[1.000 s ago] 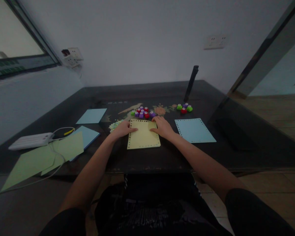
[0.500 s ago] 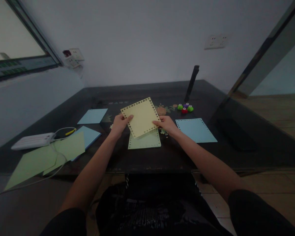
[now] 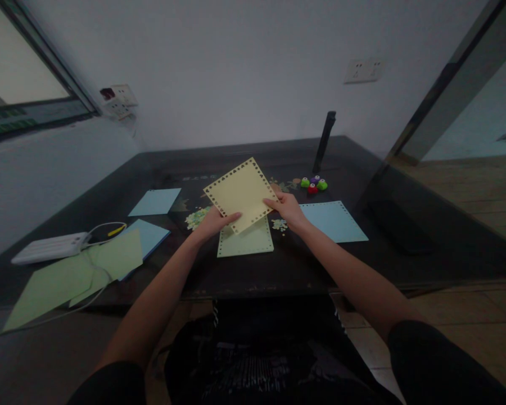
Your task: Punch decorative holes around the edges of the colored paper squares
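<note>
Both hands hold a pale yellow sheet of paper (image 3: 242, 194), its edges lined with small punched holes. It is tilted above the table. My left hand (image 3: 214, 220) is closed on its lower left edge, thumb on top. On the right edge my right hand (image 3: 287, 209) pinches it between thumb and fingers. Under it lies a pale green sheet (image 3: 247, 242) with a punched border, partly covered. Paper bits (image 3: 196, 218) are heaped beside my left hand, and a smaller heap of paper bits (image 3: 279, 225) lies by my right wrist.
To the right rests a punched light blue sheet (image 3: 335, 221); behind it stand several small craft punches (image 3: 312, 184) and an upright black object (image 3: 324, 142). Another blue sheet (image 3: 155, 201), green sheets (image 3: 63, 281) and a white power strip (image 3: 53, 247) with a cable occupy the left.
The yellow sheet has turned further clockwise-to-diamond and risen slightly. My left hand has slid from its left corner down to the lower left edge, uncovering the left heap of paper bits.
</note>
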`<state>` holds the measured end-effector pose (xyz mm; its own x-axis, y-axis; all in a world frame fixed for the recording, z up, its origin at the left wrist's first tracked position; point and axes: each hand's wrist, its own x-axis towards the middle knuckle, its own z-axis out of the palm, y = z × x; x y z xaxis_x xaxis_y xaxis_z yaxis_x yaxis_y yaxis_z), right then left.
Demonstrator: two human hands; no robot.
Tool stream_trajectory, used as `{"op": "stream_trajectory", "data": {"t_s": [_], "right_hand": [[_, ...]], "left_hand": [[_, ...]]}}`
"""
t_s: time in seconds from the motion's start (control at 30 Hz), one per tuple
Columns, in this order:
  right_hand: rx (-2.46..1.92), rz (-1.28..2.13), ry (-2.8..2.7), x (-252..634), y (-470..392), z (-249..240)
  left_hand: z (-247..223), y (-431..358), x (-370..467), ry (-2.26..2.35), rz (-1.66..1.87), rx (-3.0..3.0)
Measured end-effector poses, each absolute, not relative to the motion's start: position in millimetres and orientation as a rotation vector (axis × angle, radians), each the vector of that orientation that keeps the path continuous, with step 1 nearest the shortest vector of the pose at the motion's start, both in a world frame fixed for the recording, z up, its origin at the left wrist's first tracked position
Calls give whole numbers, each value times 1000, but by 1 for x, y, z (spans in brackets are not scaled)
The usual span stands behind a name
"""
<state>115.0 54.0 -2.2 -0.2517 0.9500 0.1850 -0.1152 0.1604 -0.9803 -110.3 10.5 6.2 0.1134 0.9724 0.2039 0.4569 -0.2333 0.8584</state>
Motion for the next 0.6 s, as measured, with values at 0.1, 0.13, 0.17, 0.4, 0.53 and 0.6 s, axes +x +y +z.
{"op": "stream_trajectory", "data": {"t_s": [0.1, 0.13, 0.17, 0.4, 0.53, 0.6], "right_hand": [[-861, 1285, -1413, 116, 56, -4], [-864, 1268, -1417, 116, 56, -5], [-869, 1248, -1422, 116, 57, -6], [-876, 1221, -1436, 120, 57, 4], [-890, 1243, -1397, 128, 64, 9], [-941, 1229, -1403, 131, 73, 6]], "left_hand": [[9, 10, -110, 1436, 969, 1832], [11, 9, -110, 1436, 938, 1835], [12, 8, -109, 1429, 915, 1837], [10, 10, -109, 1418, 1035, 1784], [1, 17, -112, 1553, 1232, 1508], [-2, 20, -113, 1528, 1311, 1348]]}}
